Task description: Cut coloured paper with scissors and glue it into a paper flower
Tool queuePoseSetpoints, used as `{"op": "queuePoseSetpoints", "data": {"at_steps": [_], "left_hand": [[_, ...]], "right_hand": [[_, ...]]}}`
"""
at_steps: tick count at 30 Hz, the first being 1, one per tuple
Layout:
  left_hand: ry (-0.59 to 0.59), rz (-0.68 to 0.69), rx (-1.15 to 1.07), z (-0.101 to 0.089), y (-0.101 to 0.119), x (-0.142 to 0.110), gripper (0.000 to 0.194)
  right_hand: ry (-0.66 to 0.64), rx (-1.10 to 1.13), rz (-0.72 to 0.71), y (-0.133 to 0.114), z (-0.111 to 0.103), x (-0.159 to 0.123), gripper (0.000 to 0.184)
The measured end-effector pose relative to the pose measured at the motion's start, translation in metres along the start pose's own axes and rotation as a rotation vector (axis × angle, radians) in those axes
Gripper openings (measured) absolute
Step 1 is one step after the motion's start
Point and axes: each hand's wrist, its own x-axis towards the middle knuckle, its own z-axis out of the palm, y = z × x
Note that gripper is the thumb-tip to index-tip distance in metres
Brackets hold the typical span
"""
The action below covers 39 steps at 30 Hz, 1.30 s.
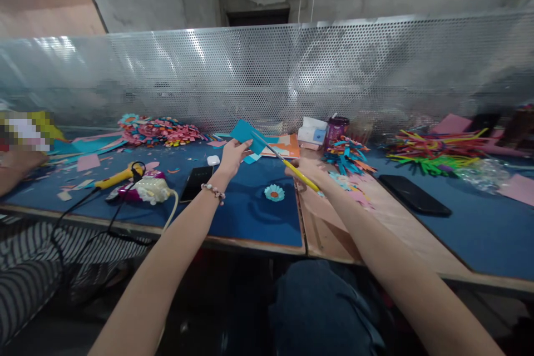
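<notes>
Both grips loaded

Your left hand (234, 157) pinches a blue paper sheet (245, 134); your right hand (306, 171) grips yellow-handled scissors (306, 179), blades (273, 151) at the sheet; light-blue paper flower (274, 193) lies on the blue tabletop (246, 228), nearer you.

Room around flower (274, 193), scissors (304, 178) beyond, panel (237, 67) behind

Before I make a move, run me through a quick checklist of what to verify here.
1. Blue sheet held in the left hand: ok.
2. Yellow-handled scissors held in the right hand: ok.
3. Blades at the sheet: ok, they overlap it in this view.
4. Left fingertips safely off the cutting line: cannot tell; they look close.
5. Paper flower apart from both hands: ok, on the blue tabletop.
</notes>
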Motion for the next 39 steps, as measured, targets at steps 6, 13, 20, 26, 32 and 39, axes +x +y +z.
{"op": "queuePoseSetpoints", "data": {"at_steps": [6,13,20,26,32,39], "left_hand": [[-0.016,0.003,0.030,0.002,0.003,-0.003,0.026],[-0.066,0.033,0.043,0.001,0.000,-0.002,0.027],[-0.064,0.035,0.078,0.000,-0.001,-0.001,0.029],[-0.042,0.046,0.104,0.001,0.000,-0.001,0.032],[-0.026,0.063,0.105,-0.001,-0.001,0.003,0.031],[0.136,0.001,0.248,-0.026,-0.005,0.016,0.027]], "right_hand": [[0.044,-0.059,-0.028,0.001,0.000,0.000,0.022],[0.051,-0.066,-0.028,-0.003,0.000,-0.005,0.020],[0.052,-0.055,-0.025,-0.003,0.000,-0.004,0.018],[0.051,-0.037,-0.034,0.001,0.001,-0.004,0.021],[0.082,-0.132,-0.061,0.002,0.002,-0.003,0.025],[0.259,-0.251,-0.023,0.002,-0.008,0.001,0.030]]}}
